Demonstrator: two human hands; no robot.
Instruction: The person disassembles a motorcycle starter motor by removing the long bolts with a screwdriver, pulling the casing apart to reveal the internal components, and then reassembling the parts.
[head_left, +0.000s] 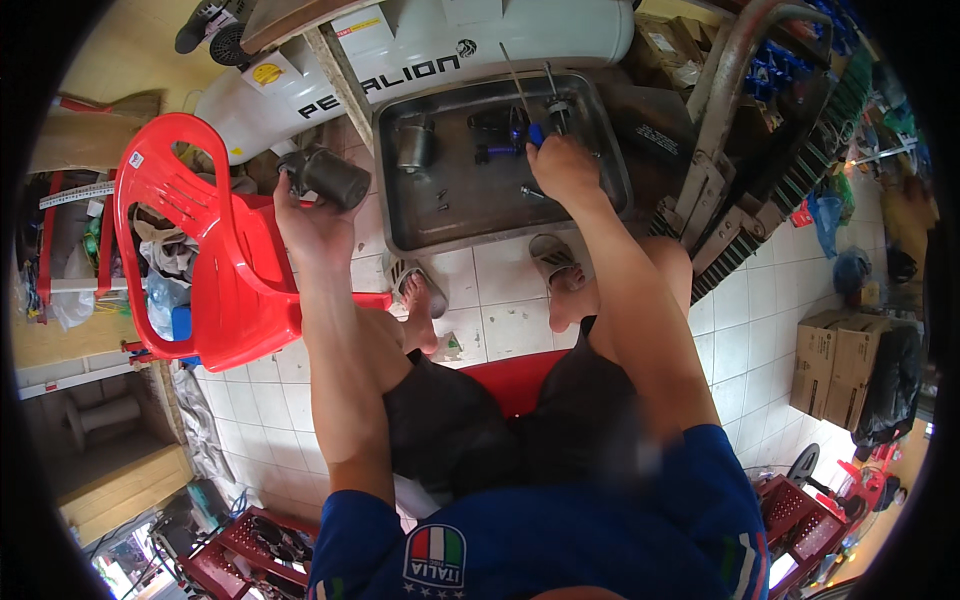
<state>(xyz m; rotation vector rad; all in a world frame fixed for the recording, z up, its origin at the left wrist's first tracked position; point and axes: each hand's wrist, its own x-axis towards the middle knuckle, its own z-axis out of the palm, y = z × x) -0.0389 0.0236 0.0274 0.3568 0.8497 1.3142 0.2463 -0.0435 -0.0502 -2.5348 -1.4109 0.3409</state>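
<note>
My left hand is closed around a dark cylindrical part that looks like a small motor, held above the red chair's seat, left of the metal tray. Over the tray, my right hand grips a screwdriver by its blue handle; the long thin shaft points up and away. Inside the tray sit a grey metal cylinder, a dark part with a blue piece, an upright rod-like metal part and a bolt. Small screws lie on the tray bottom.
A red plastic chair stands close on my left. Behind the tray lies a large white tank. To the right are a metal frame and a black box. Cardboard boxes stand on the tiled floor farther right.
</note>
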